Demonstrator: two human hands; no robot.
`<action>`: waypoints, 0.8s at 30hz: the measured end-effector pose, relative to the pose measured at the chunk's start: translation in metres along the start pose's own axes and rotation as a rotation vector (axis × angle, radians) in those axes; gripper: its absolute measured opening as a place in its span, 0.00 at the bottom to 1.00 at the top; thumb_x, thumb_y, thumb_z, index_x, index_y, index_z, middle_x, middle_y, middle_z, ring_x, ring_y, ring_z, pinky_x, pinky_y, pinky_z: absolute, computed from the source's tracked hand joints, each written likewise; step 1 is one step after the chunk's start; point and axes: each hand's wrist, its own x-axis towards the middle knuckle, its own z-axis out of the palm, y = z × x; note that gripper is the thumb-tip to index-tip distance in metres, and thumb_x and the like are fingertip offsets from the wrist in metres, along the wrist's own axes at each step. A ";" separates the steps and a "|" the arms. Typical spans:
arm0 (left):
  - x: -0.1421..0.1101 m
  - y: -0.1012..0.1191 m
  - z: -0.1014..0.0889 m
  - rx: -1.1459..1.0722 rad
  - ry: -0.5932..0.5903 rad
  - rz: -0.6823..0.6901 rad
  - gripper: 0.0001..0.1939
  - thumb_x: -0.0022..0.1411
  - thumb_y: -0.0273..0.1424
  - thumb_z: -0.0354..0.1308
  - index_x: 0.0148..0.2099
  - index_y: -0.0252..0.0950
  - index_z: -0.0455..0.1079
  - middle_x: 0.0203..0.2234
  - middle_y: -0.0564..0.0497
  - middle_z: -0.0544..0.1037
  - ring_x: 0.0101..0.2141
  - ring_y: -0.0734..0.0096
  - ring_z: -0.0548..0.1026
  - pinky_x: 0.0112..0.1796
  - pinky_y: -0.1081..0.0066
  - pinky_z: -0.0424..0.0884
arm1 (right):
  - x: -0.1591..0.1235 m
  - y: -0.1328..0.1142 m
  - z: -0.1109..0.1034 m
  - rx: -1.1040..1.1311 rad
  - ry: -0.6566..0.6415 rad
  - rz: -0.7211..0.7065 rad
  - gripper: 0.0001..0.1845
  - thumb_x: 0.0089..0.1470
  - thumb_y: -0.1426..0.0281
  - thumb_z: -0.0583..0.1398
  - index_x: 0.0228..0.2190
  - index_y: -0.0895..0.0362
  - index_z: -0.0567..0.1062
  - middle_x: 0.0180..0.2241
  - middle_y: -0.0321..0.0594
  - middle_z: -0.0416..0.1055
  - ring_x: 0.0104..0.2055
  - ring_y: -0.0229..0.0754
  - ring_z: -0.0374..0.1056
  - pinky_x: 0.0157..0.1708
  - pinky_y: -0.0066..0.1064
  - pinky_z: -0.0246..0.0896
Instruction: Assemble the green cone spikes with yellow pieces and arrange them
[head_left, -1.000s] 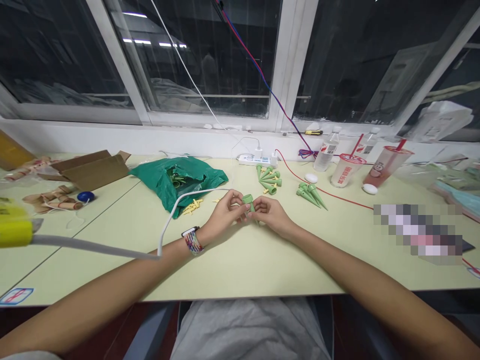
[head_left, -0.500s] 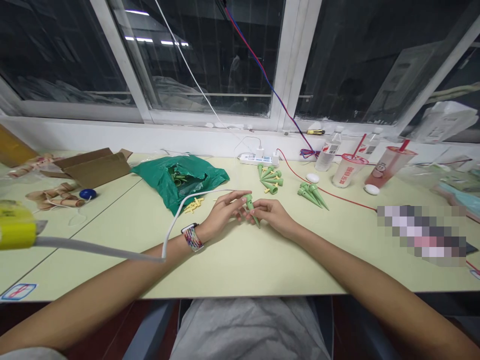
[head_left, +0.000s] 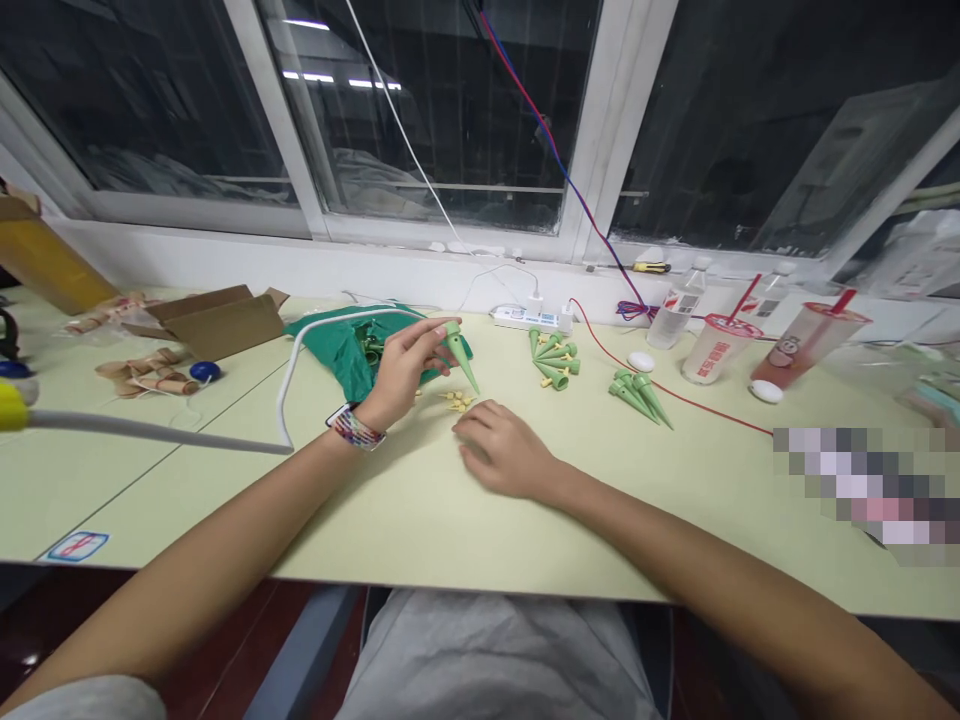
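While our left hand [head_left: 401, 372] pinches a spike [head_left: 460, 357] at mid-frame, our right hand [head_left: 510, 450] hangs half open nearby.
We see the spike slanting, wide end up, tip toward lower right, near the bag [head_left: 337, 348] left of centre. Yellow pegs [head_left: 457, 402] lie just beyond our right hand, which seems empty, though its palm is hidden. Other spikes [head_left: 637, 395] lie right of centre.

My left hand [head_left: 412, 365] covers part of the green bag's [head_left: 341, 362] right side from where I look, its thumb and fingers drawn into a pinch. My right hand [head_left: 508, 452], nearer me and right of the green bag, shows its back, fingers loosely bent, forearm [head_left: 660, 530] angling away rightward.
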 end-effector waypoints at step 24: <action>0.004 -0.003 -0.006 -0.062 0.034 0.040 0.14 0.62 0.38 0.61 0.44 0.35 0.81 0.32 0.47 0.77 0.27 0.70 0.72 0.25 0.72 0.71 | 0.074 0.001 0.056 -0.131 -0.043 -0.019 0.14 0.62 0.75 0.57 0.45 0.56 0.79 0.49 0.45 0.77 0.61 0.55 0.58 0.65 0.51 0.48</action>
